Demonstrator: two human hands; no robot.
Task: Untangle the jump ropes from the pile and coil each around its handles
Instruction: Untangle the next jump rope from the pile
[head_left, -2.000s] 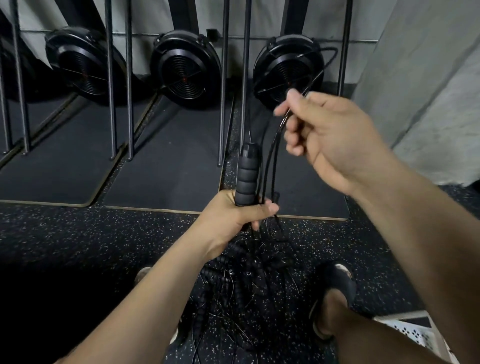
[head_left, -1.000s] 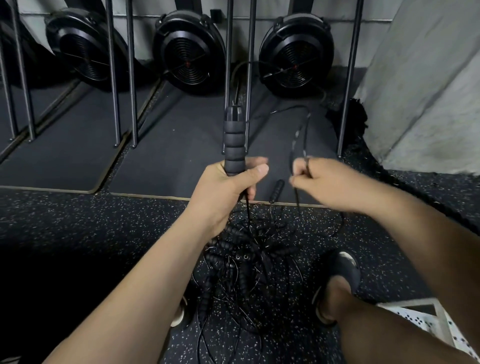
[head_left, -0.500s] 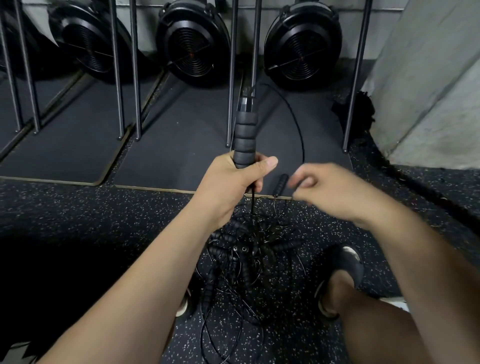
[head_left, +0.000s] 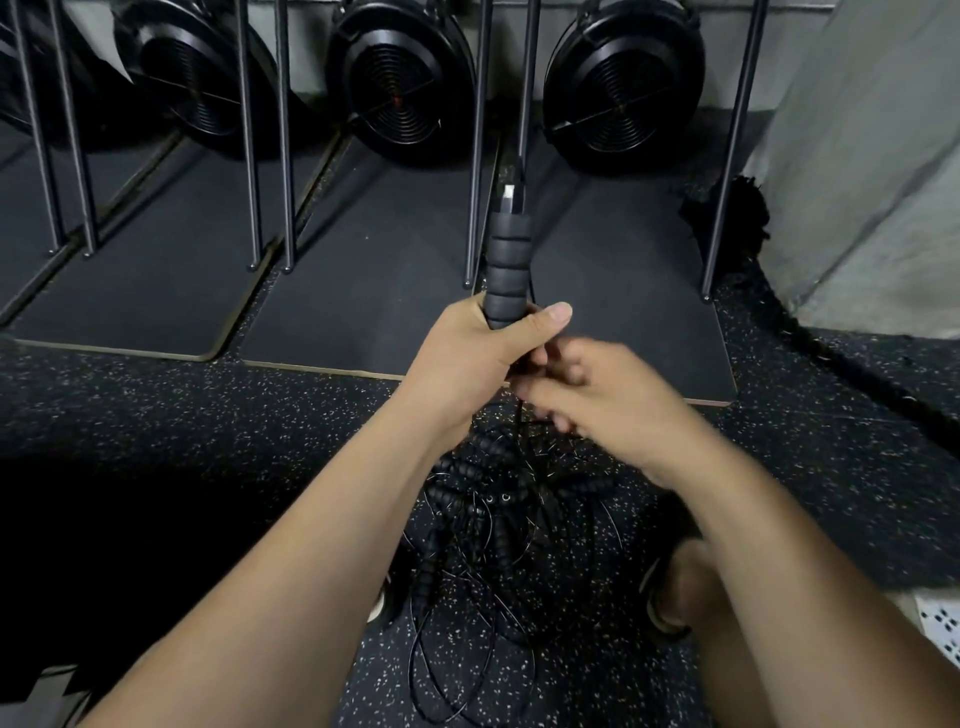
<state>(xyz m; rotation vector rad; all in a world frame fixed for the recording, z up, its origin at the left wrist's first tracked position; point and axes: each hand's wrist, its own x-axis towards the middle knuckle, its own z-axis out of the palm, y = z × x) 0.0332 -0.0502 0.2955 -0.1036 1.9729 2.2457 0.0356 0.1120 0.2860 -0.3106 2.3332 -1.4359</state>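
My left hand (head_left: 480, 358) grips the lower end of a black ribbed foam jump-rope handle (head_left: 507, 270), held upright at the centre of the view. My right hand (head_left: 597, 397) is blurred and sits close against the left hand, just under the handle; its fingers are curled around a thin black cord (head_left: 519, 415), though the blur hides the exact grip. Below both hands a tangled pile of black jump ropes (head_left: 498, 514) with several ribbed handles lies on the speckled floor.
Three black fan wheels (head_left: 400, 88) stand at the back on dark mats (head_left: 379, 291), between thin upright metal rods (head_left: 475, 156). A grey concrete wall (head_left: 878, 156) rises at right. My sandalled foot (head_left: 675, 592) rests beside the pile; a white perforated basket (head_left: 940, 629) shows at the right edge.
My right hand has come down from high up with the cord and moved left, up against my left hand. The handle has stayed upright in my left hand.
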